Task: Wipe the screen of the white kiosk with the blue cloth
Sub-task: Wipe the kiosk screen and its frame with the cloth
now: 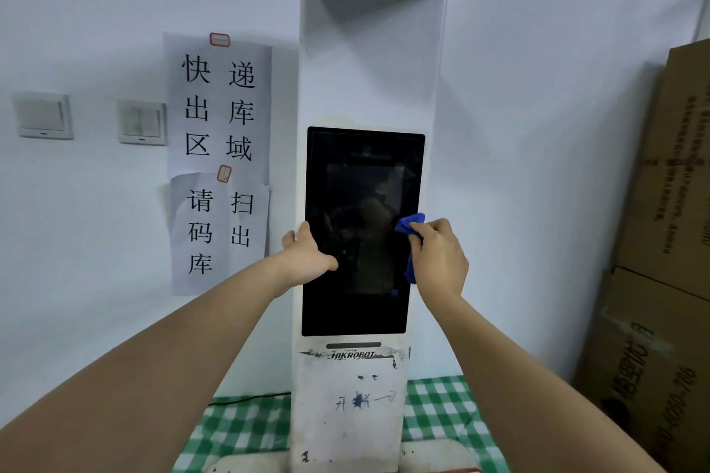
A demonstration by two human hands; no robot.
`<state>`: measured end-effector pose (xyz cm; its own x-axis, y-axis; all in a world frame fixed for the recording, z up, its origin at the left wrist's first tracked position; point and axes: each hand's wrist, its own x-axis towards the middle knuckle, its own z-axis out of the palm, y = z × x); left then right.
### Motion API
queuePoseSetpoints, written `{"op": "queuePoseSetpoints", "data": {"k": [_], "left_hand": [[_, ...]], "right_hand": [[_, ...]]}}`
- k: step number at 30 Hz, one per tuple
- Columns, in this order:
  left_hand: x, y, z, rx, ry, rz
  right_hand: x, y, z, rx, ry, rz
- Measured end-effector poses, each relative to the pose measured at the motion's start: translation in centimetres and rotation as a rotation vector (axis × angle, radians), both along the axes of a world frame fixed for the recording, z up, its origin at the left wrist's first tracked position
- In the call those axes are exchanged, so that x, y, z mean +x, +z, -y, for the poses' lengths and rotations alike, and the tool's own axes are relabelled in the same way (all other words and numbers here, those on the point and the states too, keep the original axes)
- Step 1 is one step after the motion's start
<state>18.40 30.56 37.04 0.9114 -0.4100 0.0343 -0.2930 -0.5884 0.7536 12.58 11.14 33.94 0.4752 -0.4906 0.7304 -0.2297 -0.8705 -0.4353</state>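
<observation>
The white kiosk is a tall box that stands against the wall, and its dark screen is on its front, about halfway up. The right hand is at the right edge of the screen, near the middle of its height. Its fingers are curled round the blue cloth, which is bunched up into a small wad. A bit of the cloth pokes out above the fingers and touches the glass, and another bit hangs down under the hand. The left hand is at the left edge of the screen. Its thumb lies on the dark glass and its fingers reach round the white side of the kiosk, so it seems to hold the kiosk steady. The cloth looks soft and light and floppy, so I think it is best held bunched in the hand, just as it is now, with a flat part pushed onto the glass. The screen looks hard, smooth and slippery, so the cloth should slide well on it. Glass can crack, so a soft push looks safer than a hard one. Left of the kiosk, paper signs are stuck on the wall. Right of it, brown boxes are stacked up.
</observation>
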Motion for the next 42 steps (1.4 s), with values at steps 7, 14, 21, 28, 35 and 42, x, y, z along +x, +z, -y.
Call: {"op": "queuePoseSetpoints", "data": {"k": [7,14,21,28,35,42], "left_hand": [[-0.3,0.3,0.6,-0.006,0.006,-0.002],[-0.1,-0.4,0.6,-0.051,0.028,0.008],[-0.2,0.0,0.4,-0.037,0.051,-0.008],[0.0,-0.1,0.2,-0.006,0.049,-0.002],[-0.3,0.1,0.3,-0.001,0.055,-0.009],[-0.5,0.0,0.4,-0.032,0.054,-0.020]], "right_hand": [[0.3,3.1,0.0,-0.166,-0.056,0.077],[0.9,-0.2,-0.2,-0.293,-0.009,-0.043],[0.5,2.2,0.4,-0.257,0.038,0.067],[2.0,0.7,-0.8,-0.297,0.055,0.080],[0.7,1.3,0.5,-0.488,0.123,-0.067],[2.2,1.8,-0.9,-0.193,0.011,0.171]]}}
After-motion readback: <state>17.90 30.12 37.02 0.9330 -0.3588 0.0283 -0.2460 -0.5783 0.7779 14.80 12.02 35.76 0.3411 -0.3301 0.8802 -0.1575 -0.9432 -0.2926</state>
